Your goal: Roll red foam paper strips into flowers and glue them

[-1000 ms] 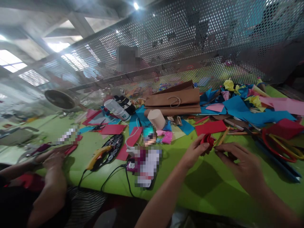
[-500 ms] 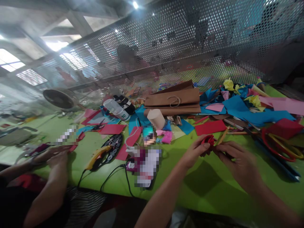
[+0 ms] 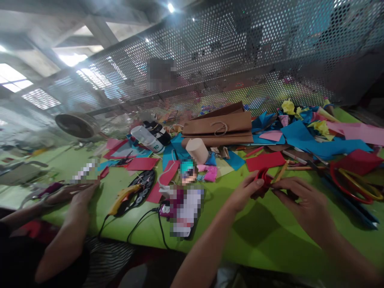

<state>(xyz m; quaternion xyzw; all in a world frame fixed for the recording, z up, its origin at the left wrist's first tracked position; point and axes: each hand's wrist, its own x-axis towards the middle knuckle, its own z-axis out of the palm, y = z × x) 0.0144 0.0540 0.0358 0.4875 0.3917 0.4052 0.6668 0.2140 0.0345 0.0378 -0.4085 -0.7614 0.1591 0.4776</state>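
Between the hands, a red paper roll (image 3: pixel 263 176) sits pinched by left hand (image 3: pixel 244 192) and right hand (image 3: pixel 303 200).

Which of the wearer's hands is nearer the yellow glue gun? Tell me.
Left. The left hand lies to the right of the yellow glue gun, holding a red paper piece; the right hand is farther right still.

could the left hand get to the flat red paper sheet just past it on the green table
Probably yes: the flat red paper sheet lies uncovered just beyond the left hand, though that hand already pinches a small red paper roll.
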